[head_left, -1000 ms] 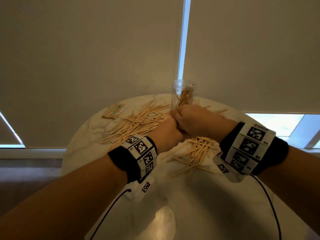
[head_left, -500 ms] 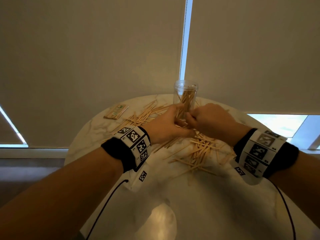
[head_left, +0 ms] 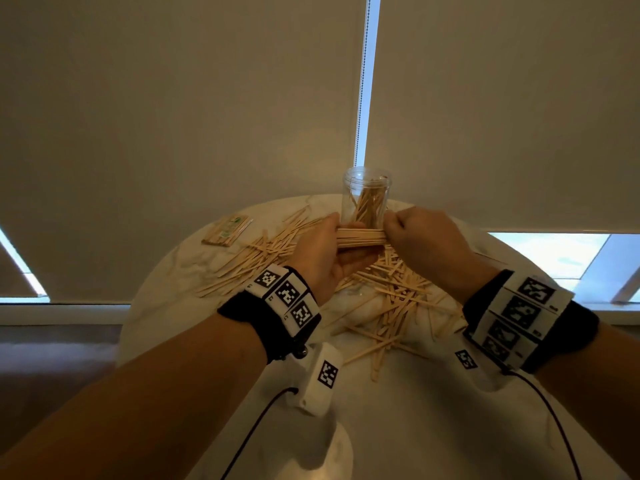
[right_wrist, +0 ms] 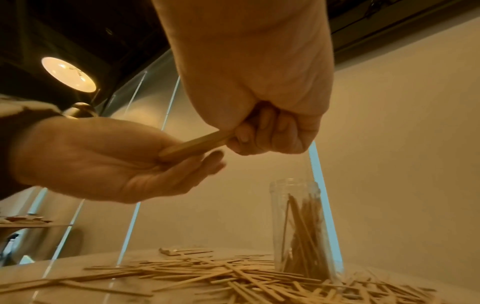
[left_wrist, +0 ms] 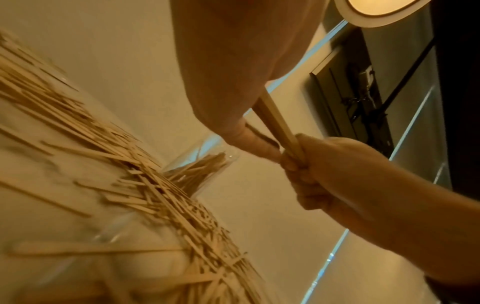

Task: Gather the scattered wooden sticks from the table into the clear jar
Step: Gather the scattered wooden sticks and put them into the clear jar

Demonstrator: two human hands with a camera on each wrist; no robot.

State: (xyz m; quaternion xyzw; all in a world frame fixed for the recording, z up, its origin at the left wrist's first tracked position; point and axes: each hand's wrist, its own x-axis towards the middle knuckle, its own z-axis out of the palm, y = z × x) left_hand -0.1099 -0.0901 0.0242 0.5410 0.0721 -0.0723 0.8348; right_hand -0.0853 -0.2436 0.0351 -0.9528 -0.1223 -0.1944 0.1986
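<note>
A clear jar stands upright at the far middle of the round table, part filled with wooden sticks. In front of it, above the table, I hold a bundle of sticks level between both hands. My right hand grips its right end in a fist, seen in the right wrist view. My left hand holds the left end, thumb above and fingers below. Loose sticks lie heaped under the hands, and a second spread of sticks lies to the left.
A wrapped packet of sticks lies at the table's far left. Roller blinds hang close behind the jar. The table's near half carries only my wrist cables.
My hands have lifted off the pile and drawn apart. They were pressed together low over the sticks; now a straightened bundle spans between them in front of the jar.
</note>
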